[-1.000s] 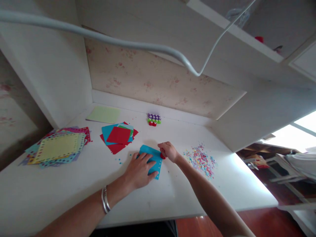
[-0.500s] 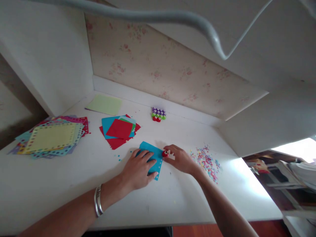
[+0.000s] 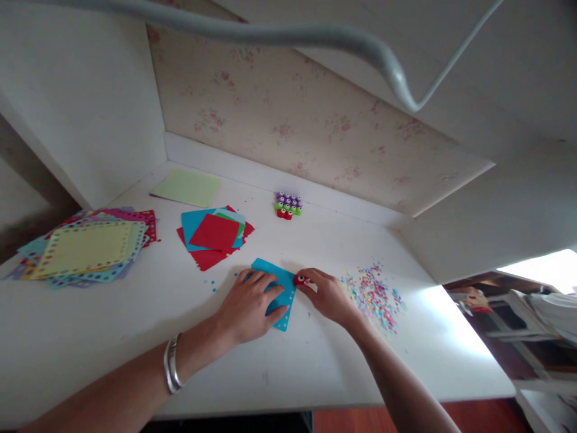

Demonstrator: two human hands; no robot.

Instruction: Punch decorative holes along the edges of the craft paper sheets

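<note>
A blue sheet of paper (image 3: 285,279) lies on the white desk, with small punched holes along its right edge. My left hand (image 3: 250,304) rests flat on it, fingers spread, covering much of its left part. At the upper right edge of the sheet, my right hand (image 3: 331,296) pinches a small red paper punch (image 3: 299,279) between thumb and fingers. The punch sits against the paper's edge; its slot is hidden. A few blue paper dots (image 3: 213,290) are scattered left of the sheet.
Red, blue and green papers (image 3: 214,233) overlap beyond my left hand. Farther left lies a pile of hole-edged sheets (image 3: 85,246), with pale green paper (image 3: 187,187) behind. Purple, green and red punches (image 3: 288,204) stand near the wall. Colourful confetti (image 3: 374,294) spreads at right.
My right hand has gone from a closed fist pressing down on the red paper punch to a pinch around its sides. My left hand stays on the blue paper. The view has tilted.
</note>
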